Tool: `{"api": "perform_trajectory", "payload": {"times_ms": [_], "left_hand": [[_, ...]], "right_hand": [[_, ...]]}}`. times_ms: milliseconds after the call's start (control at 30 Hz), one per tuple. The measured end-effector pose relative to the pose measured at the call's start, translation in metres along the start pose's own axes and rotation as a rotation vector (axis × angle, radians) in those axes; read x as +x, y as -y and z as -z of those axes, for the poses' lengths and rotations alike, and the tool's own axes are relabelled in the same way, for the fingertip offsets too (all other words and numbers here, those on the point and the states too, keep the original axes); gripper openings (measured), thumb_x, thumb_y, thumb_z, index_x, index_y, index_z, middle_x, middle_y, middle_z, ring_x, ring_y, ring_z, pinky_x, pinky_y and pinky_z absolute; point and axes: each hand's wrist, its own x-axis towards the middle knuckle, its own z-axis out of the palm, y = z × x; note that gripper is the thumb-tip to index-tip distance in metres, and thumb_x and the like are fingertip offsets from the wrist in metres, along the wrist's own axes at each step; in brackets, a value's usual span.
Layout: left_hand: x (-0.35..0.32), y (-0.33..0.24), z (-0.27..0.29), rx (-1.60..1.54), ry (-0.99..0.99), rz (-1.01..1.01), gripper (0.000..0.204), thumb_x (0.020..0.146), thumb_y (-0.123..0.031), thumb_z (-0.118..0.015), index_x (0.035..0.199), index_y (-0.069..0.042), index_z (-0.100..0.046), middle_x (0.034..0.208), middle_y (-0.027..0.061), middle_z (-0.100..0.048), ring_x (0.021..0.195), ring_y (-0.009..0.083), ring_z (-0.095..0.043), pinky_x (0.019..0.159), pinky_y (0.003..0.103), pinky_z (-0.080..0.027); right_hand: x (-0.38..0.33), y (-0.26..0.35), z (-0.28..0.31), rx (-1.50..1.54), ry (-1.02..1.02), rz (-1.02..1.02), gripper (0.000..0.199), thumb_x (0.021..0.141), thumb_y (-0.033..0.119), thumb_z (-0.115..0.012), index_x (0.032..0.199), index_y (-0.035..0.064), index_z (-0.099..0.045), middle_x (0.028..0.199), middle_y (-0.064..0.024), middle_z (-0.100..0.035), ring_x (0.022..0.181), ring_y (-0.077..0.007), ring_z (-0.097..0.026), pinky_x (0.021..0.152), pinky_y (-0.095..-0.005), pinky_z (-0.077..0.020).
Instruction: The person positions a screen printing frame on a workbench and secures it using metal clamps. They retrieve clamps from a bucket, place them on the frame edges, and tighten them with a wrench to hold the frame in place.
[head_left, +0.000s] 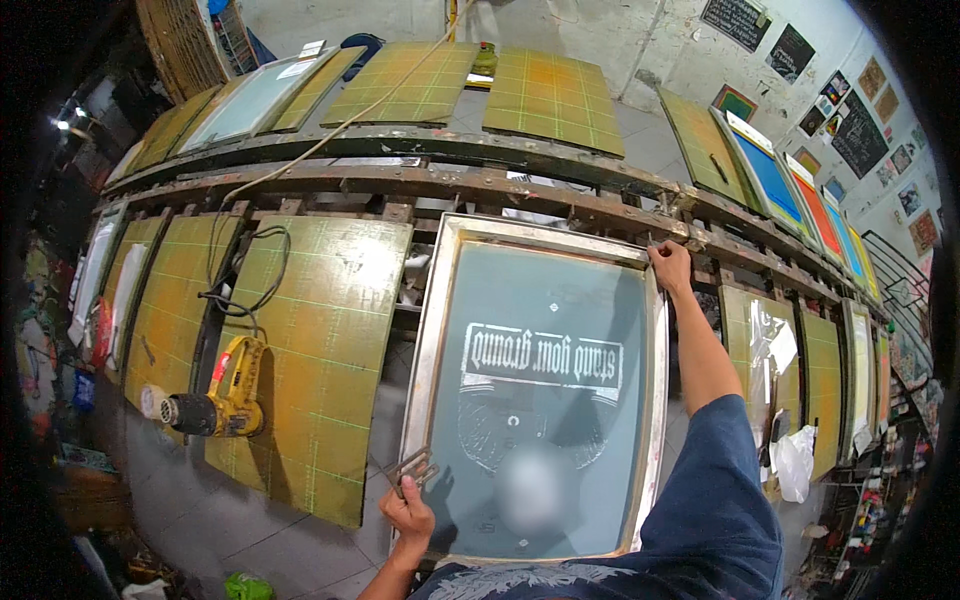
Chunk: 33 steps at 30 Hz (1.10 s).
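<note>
A large silk screen (550, 400) in a pale metal frame lies in front of me, its grey-blue mesh carrying a white lettered design. Near the frame's lower left corner, my left hand (408, 515) grips some flat, slotted metal brackets (412, 468). My right hand (672, 265) reaches to the frame's upper right corner, beside the metal rail (600, 218). Its fingers are pinched together there; what they hold, if anything, is too small to make out.
A yellow heat gun (232, 400) with a dark cable stands on the greenish board (330, 300) to the left. More boards (555, 95) line the rails' far side. Clear plastic and a white bag (793, 462) hang over boards at the right. A pale hose (370, 105) crosses the rails.
</note>
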Motion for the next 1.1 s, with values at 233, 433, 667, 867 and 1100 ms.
{"api": "perform_trajectory", "payload": {"times_ms": [233,433,667,867,1100], "left_hand": [[-0.005,0.003,0.002,0.002,-0.021,0.027,0.033,0.101,-0.025,-0.051,0.096,-0.004,-0.076,0.065,0.0154,-0.064,0.055,0.0316,-0.06,0.053,0.04,-0.044],[-0.003,-0.003,0.011,0.01,0.016,0.055,0.031,0.1,-0.025,-0.052,0.097,-0.007,-0.077,0.062,0.015,-0.059,0.053,0.0285,-0.059,0.053,0.038,-0.043],[-0.008,0.003,0.011,-0.014,0.046,0.064,0.029,0.101,-0.024,-0.052,0.102,-0.006,-0.075,0.072,0.0191,-0.065,0.059,0.0329,-0.063,0.056,0.038,-0.047],[-0.005,0.001,0.005,-0.095,0.023,0.039,0.03,0.102,-0.026,-0.052,0.104,-0.005,-0.074,0.073,0.0202,-0.064,0.061,0.033,-0.063,0.057,0.039,-0.047],[-0.009,0.003,0.003,-0.104,-0.001,0.051,0.027,0.1,-0.024,-0.054,0.102,-0.006,-0.074,0.076,0.0186,-0.067,0.064,0.0297,-0.065,0.061,0.037,-0.049]], "right_hand": [[-0.012,0.043,-0.016,-0.333,-0.12,-0.201,0.041,0.079,0.047,-0.072,0.087,0.0066,-0.074,0.084,-0.0138,-0.07,0.085,-0.0351,-0.067,0.076,-0.0466,-0.0501],[-0.037,0.143,-0.099,-0.222,-0.004,0.052,0.029,0.082,0.04,-0.073,0.087,0.0119,-0.076,0.099,-0.0099,-0.064,0.103,-0.0304,-0.06,0.098,-0.0493,-0.0336],[-0.041,0.143,-0.107,-0.147,-0.004,0.028,0.027,0.082,0.041,-0.073,0.082,0.0135,-0.075,0.1,-0.0084,-0.065,0.103,-0.0292,-0.06,0.099,-0.0492,-0.0327],[-0.042,0.16,-0.146,-0.127,-0.186,0.206,0.03,0.084,0.037,-0.074,0.083,0.0074,-0.072,0.089,-0.0083,-0.066,0.09,-0.0277,-0.062,0.096,-0.0489,-0.0324],[-0.054,0.188,-0.137,-0.284,-0.142,0.083,0.025,0.082,0.035,-0.07,0.083,0.0108,-0.072,0.093,-0.0072,-0.065,0.096,-0.0263,-0.061,0.095,-0.0491,-0.0331]]}}
